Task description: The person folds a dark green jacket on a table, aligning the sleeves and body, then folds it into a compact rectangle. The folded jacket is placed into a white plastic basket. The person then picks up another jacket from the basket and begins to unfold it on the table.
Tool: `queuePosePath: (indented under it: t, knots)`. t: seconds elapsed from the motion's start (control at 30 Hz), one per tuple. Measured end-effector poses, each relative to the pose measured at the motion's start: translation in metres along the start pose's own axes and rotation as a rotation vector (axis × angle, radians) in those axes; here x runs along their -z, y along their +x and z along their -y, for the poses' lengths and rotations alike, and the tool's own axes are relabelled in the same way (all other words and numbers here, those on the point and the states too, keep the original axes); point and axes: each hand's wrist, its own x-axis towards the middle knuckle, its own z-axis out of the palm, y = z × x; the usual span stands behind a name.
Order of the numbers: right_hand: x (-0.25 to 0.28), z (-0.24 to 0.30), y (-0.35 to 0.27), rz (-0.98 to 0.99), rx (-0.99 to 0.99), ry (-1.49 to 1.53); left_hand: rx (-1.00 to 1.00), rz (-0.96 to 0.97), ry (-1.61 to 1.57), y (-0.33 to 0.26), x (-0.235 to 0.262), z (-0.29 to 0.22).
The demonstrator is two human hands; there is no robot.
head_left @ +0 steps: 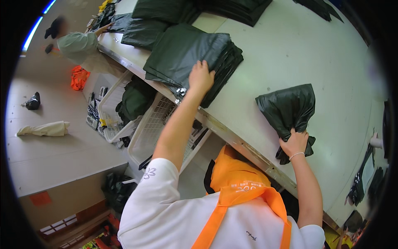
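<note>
The left hand is pressed flat and open on the stack of dark bags at the surface's near-left edge, right hand clenched on one bunched bag, so that overhanging stack could easily slide into the white baskets below.

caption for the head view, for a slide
Left hand on a stack of dark green plastic bags; right hand grips one crumpled bag.

White baskets sit beneath the table.
</note>
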Motion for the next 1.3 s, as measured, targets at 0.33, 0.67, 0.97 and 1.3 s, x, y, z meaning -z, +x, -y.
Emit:
queuePosePath:
  t: [0.33, 0.67, 0.97, 1.3]
  knots:
    - [0.05, -0.101, -0.053, -0.064, -0.093, 0.73, -0.38, 0.177, -0.109, -0.166, -0.051, -0.219]
    - [0.051, -0.16, -0.168, -0.107, -0.182, 0.624, -0.588, 0.087, -0.594, -0.184, -0.094, -0.245]
    - [0.037, -0.127, -0.187, 0.186, 0.169, 0.426, -0.233, 0.387, -1.058, -0.138, -0.077, -0.239]
    - [0.023, -0.076, -0.088, 0.394, 0.281, 0.433, -0.254, 0.889, -0.989, -0.112, 0.022, -0.172]
